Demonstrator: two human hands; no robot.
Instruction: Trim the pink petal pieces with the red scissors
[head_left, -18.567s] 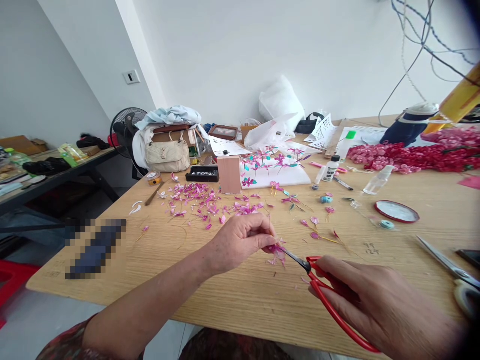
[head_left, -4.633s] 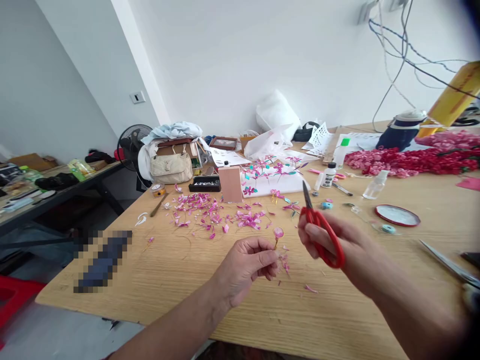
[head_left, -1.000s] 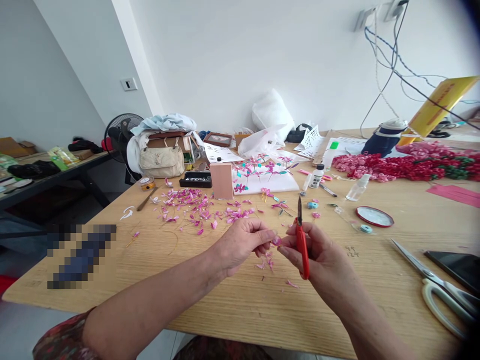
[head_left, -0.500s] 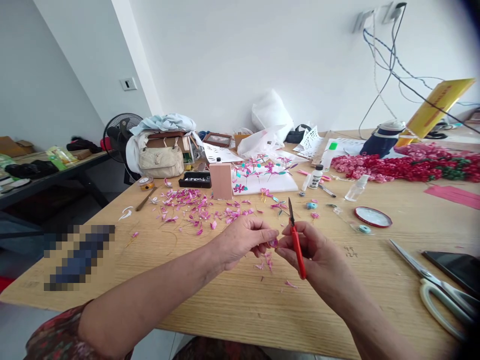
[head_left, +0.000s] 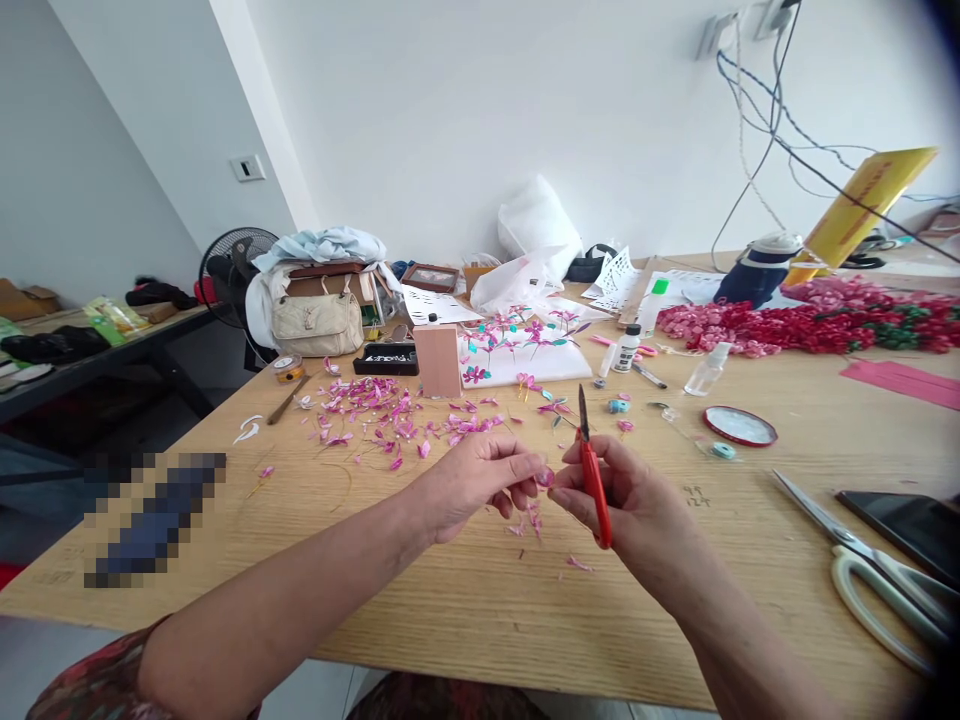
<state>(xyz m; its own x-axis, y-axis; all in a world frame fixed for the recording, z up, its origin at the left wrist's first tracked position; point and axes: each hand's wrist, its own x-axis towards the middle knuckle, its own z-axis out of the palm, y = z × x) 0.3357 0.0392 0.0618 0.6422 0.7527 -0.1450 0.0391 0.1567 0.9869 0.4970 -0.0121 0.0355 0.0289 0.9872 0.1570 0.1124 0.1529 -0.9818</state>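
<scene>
Between the fingertips of my left hand (head_left: 495,475) is a small pink-purple petal (head_left: 546,479), pinched at its left side. My right hand (head_left: 619,490) keeps a pair of red-handled snips (head_left: 596,490) against its fingers, blades pointing up and away from the petal. The thumb and forefinger of that hand come up to the petal's right edge; whether they grip it too is hard to make out. Below the hands lie a few loose pink scraps (head_left: 534,520). Beyond my left hand spreads a heap of pink petals (head_left: 375,400) with thin wires.
A pink block (head_left: 438,362) stands behind the petals, beside wired flowers (head_left: 517,340) on white paper. Large scissors (head_left: 847,545) and a black phone (head_left: 900,525) lie at the right. Small bottles (head_left: 628,350), a spray bottle (head_left: 707,370) and a round red-rimmed lid (head_left: 740,425) are farther back.
My hands have drawn slightly apart, so more of the petal shows between them. The snips stay in my right hand. The whole view has shifted a little.
</scene>
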